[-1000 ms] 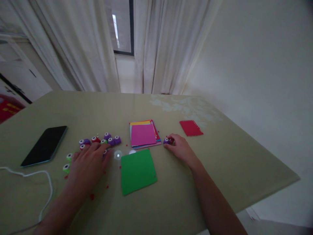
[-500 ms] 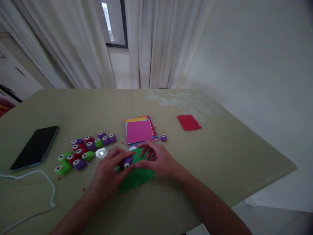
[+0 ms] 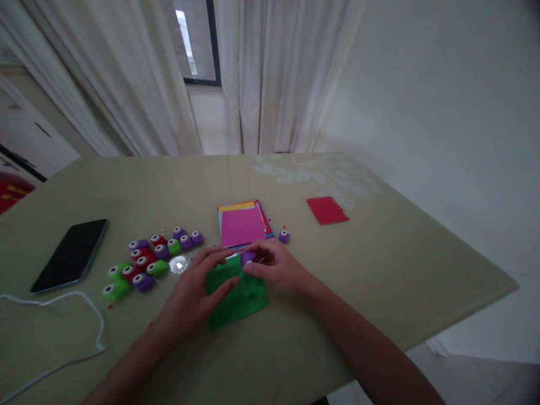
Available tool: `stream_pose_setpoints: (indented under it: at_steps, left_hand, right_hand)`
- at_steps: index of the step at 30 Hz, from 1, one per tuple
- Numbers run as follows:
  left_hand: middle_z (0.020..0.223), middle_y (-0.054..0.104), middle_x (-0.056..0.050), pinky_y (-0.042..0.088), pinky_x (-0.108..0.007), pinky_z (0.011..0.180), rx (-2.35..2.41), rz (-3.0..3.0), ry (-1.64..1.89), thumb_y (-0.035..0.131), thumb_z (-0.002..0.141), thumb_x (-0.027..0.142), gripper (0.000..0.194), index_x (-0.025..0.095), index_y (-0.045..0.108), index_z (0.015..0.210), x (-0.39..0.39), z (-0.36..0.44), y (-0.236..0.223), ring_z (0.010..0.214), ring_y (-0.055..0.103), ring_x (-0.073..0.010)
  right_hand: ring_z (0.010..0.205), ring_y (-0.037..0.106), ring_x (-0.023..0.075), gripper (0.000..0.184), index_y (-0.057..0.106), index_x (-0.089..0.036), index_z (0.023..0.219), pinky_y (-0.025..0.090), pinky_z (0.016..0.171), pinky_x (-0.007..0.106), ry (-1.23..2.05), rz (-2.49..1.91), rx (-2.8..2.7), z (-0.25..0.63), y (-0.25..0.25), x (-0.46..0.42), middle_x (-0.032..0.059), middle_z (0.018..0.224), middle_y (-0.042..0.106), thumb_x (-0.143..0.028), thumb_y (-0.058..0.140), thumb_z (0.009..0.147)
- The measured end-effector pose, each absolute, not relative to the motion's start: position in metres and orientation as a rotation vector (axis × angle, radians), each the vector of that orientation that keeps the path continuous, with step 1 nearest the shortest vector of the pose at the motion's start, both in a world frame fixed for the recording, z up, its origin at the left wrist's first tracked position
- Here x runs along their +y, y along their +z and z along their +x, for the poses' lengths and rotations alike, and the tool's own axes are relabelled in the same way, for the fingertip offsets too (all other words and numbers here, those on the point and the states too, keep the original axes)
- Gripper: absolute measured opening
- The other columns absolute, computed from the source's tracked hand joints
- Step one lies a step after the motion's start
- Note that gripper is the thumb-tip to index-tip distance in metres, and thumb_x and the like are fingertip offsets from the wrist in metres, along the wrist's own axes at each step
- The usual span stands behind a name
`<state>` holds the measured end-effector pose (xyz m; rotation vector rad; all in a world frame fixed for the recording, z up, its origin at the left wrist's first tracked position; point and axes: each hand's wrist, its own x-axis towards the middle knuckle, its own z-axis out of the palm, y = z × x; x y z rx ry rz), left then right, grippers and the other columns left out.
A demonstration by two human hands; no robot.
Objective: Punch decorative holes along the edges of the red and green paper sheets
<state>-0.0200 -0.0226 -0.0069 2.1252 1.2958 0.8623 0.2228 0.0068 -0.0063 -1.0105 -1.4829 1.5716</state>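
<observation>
The right hand (image 3: 283, 272) pinches 1 purple toy (image 3: 248, 257) over the green sheet (image 3: 244, 298); the left hand (image 3: 196, 291) is spread wide nearby.

The left hand (image 3: 193, 291) has come away from the cluster of eyed pieces (image 3: 157, 268), so I can see them uncovered now, and it spreads over the green sheet (image 3: 238, 295), hiding part of it. The purple piece (image 3: 248, 258) it was pinching a moment ago has passed to the right hand (image 3: 280, 271), and the left thumb and fingers stand apart. That right hand has let go of a second purple piece (image 3: 284, 237), which stands by itself near the card stack (image 3: 242, 226). The shiny round thing (image 3: 179, 264) lies farther from the sheet than before.
</observation>
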Motion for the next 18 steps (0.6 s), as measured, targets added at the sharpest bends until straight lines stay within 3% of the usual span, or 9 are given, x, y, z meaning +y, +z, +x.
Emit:
stream_pose_setpoints:
  at_steps: [3,5,8,12,15,18]
  left_hand:
    - [0.146,0.065,-0.011,0.044,-0.064,0.113,1.399,2.384,0.639,0.072,0.094,0.057,0.055,0.031,0.066,0.142,-0.016,-0.033,-0.011,0.135,0.057,-0.0421]
    - [0.143,0.065,-0.013,0.043,-0.066,0.110,1.478,2.453,0.525,0.074,0.090,0.061,0.062,0.030,0.066,0.143,-0.012,-0.040,-0.011,0.133,0.057,-0.0450]
    - [0.134,0.067,-0.014,0.049,-0.058,0.105,1.486,2.366,0.448,0.077,0.086,0.060,0.062,0.025,0.070,0.137,-0.006,-0.047,-0.010,0.124,0.061,-0.0409]
    - [0.125,0.069,-0.011,0.052,-0.050,0.101,1.457,2.189,0.418,0.079,0.083,0.054,0.053,0.022,0.072,0.125,-0.002,-0.049,-0.010,0.117,0.065,-0.0364]
    - [0.117,0.071,-0.009,0.052,-0.047,0.094,1.430,2.126,0.393,0.078,0.084,0.052,0.049,0.024,0.071,0.124,-0.003,-0.047,-0.010,0.106,0.068,-0.0340]
    - [0.107,0.071,-0.008,0.052,-0.043,0.086,1.380,2.105,0.417,0.076,0.085,0.050,0.036,0.023,0.073,0.109,-0.004,-0.046,-0.008,0.098,0.067,-0.0318]
  right_hand:
    - [0.084,0.067,0.0190,0.035,0.078,-0.016,0.109,0.054,0.078,0.031,1.496,-1.098,-1.749,0.247,0.001,0.016,0.0054,0.094,0.075,-0.038,0.085,0.082]
    - [0.082,0.066,0.0185,0.030,0.080,-0.017,0.110,0.052,0.077,0.030,1.450,-1.130,-1.947,0.262,0.008,0.019,0.0050,0.094,0.076,-0.035,0.081,0.086]
    - [0.085,0.067,0.0193,0.026,0.083,-0.018,0.110,0.050,0.075,0.029,1.268,-1.182,-2.116,0.275,0.017,0.020,0.0062,0.100,0.078,-0.034,0.075,0.091]
    - [0.081,0.067,0.0193,0.022,0.085,-0.018,0.102,0.049,0.071,0.028,1.155,-1.212,-2.268,0.275,0.020,0.018,0.0060,0.091,0.077,-0.033,0.072,0.095]
    - [0.084,0.067,0.0196,0.024,0.085,-0.018,0.108,0.049,0.074,0.029,1.090,-1.236,-2.288,0.273,0.019,0.017,0.0073,0.096,0.077,-0.033,0.073,0.095]
    - [0.087,0.068,0.0202,0.027,0.083,-0.019,0.115,0.050,0.077,0.030,1.039,-1.271,-2.264,0.273,0.018,0.016,0.0086,0.103,0.078,-0.033,0.074,0.094]
